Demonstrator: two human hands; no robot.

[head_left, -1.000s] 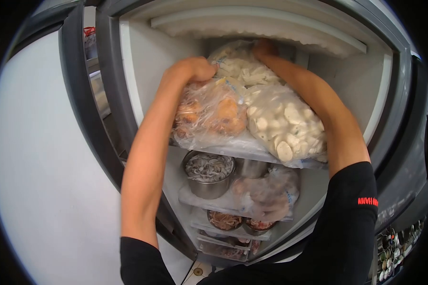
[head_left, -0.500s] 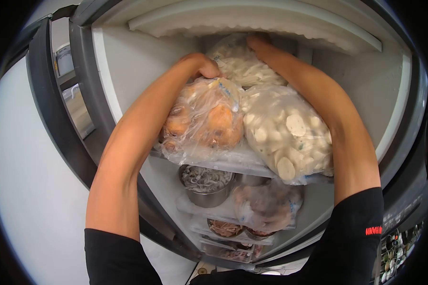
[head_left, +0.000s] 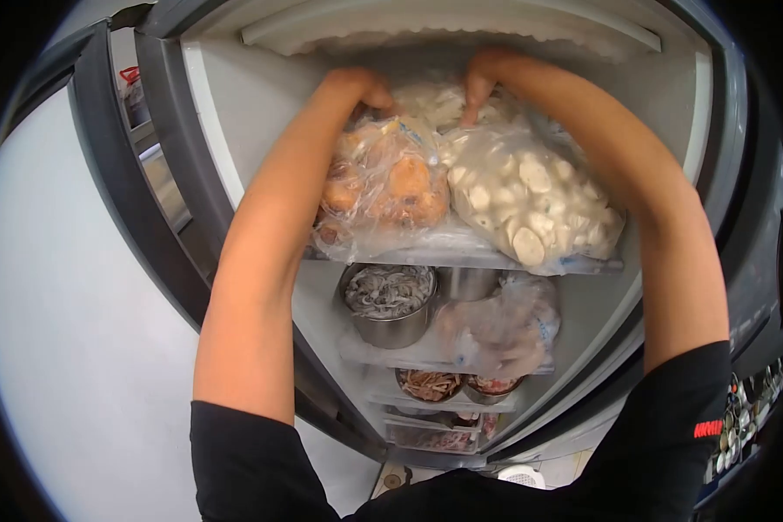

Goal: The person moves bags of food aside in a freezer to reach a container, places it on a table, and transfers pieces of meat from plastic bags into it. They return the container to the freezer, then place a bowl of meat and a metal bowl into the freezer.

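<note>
Both my hands reach to the back of the upper shelf in an open upright freezer. My left hand (head_left: 364,87) is behind a clear bag of orange-brown food (head_left: 391,178), its thumb near a rear bag of pale pieces (head_left: 431,103). Its other fingers are hidden. My right hand (head_left: 489,74) has its thumb pointing down at the gathered back end of a clear bag of white, round-cut pieces (head_left: 535,196), with plastic bunched under the hand. The rest of its fingers are partly hidden. The two front bags lie side by side.
Frost lines the freezer ceiling (head_left: 461,35). Below, a metal pot (head_left: 391,326) of greyish strips stands beside a bag of pale pink food (head_left: 500,326). Lower down are bowls of meat strips (head_left: 431,384). The white door (head_left: 70,296) is swung out on the left.
My right hand has come forward from the rear bag's top to the back of the white-piece bag. My left hand has moved slightly farther back. The camera view has shifted.
</note>
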